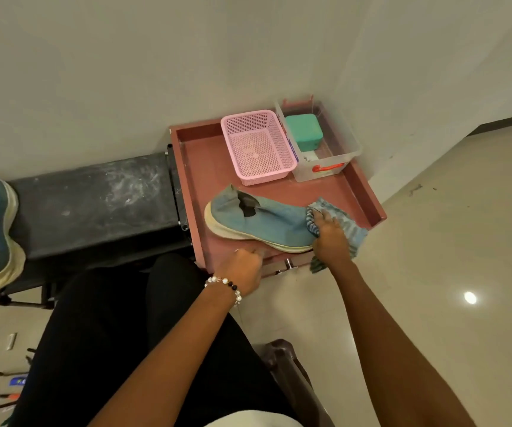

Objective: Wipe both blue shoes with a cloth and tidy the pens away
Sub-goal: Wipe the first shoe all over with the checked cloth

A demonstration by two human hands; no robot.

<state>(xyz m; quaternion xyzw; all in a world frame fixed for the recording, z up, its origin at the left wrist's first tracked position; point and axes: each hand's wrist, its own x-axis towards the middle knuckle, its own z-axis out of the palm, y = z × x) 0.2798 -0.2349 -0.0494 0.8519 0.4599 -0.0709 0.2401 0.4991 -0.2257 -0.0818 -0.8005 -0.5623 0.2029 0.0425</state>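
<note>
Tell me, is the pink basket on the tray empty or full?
Empty: the pink basket shows only its bare mesh floor.

head view, indoor light, moderately dim, warm-grey cast. one bright round glare spot on the floor (pixel 470 297) at right, a reflection of an overhead lamp. wall (pixel 125 72) evenly lit, soft gradient, no hard shadows. soft shadow under the shoe (pixel 257 221) on the tray (pixel 199 167). trousers (pixel 119 334) nearly black, detail lost. wide-angle bending: wall corner and floor line curve toward the edges. overall slightly soft; pens (pixel 1 396) at lower left blurred.
</note>
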